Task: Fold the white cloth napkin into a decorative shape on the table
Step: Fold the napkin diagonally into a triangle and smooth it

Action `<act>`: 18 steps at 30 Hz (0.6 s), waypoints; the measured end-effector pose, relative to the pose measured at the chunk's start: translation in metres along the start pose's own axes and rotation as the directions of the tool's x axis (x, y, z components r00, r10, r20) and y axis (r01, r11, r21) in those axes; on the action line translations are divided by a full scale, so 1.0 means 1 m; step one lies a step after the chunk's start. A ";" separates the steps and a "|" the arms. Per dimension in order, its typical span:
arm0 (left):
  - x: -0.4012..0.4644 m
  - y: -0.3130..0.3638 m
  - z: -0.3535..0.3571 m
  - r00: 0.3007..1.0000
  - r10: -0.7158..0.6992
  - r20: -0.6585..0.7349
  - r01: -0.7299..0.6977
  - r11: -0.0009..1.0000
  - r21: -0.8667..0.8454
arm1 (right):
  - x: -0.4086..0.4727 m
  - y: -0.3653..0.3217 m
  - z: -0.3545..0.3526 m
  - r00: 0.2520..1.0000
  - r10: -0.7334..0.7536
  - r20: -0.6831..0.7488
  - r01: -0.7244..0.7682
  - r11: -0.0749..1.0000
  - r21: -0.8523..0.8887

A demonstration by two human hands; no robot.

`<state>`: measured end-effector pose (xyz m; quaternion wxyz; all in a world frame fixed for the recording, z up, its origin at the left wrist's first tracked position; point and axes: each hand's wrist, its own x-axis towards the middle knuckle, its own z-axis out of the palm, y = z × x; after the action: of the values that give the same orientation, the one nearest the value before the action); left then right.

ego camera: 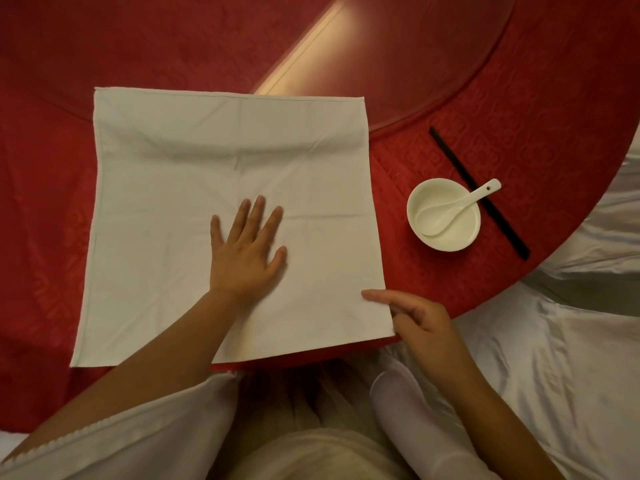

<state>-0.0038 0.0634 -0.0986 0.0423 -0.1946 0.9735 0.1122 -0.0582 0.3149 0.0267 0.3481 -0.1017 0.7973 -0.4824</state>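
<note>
On the red-covered tabletop point(52, 209), near its front edge, the white cloth napkin point(194, 161) lies spread open as a single flat square, faint creases crossing it. Its far edge overlaps the rim of a round glass turntable point(398, 57), whose outline is only dimly traceable through reflections and blur, and whose far side runs out of view at the top.

Both hands are on the napkin. The left hand point(247, 251) rests palm down near the cloth's centre, fingers extended and slightly spread, gripping nothing. The right hand point(415, 318) sits at the napkin's near right corner, forefinger stretched out over the cloth and the other fingers curled; whether the thumb and curled fingers pinch the edge cannot be told, since the hand covers that corner.

To the right of the napkin, well apart from it, stands a small white bowl point(460, 237) with a white ceramic spoon point(450, 211) lying in it, handle over the rim. Just beside the bowl lies a dark chopstick point(446, 150); whether it is one stick or a pair is unclear. Pale shiny fabric point(554, 358) fills the lower right, what it covers hidden. White sleeves point(145, 441) are cut off by the bottom edge.
</note>
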 end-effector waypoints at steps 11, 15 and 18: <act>-0.026 -0.002 -0.007 0.982 -0.190 -0.009 0.187 0.974 -0.125 | 0.041 -0.038 -0.003 0.959 -0.253 0.126 0.273 0.945 -0.181; -0.048 -0.006 -0.008 0.970 -0.222 0.098 0.234 0.964 -0.130 | 0.070 -0.059 0.014 0.934 -0.343 0.099 0.357 0.889 -0.286; -0.037 -0.011 -0.041 0.924 -0.242 0.297 0.378 0.695 -0.612 | 0.094 -0.080 0.034 0.928 -0.329 0.174 0.365 0.897 -0.251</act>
<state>0.0329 0.0575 -0.0561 0.0838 -0.3470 0.8145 0.4573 -0.1194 0.2029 0.0413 0.2886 -0.3209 0.8023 -0.4123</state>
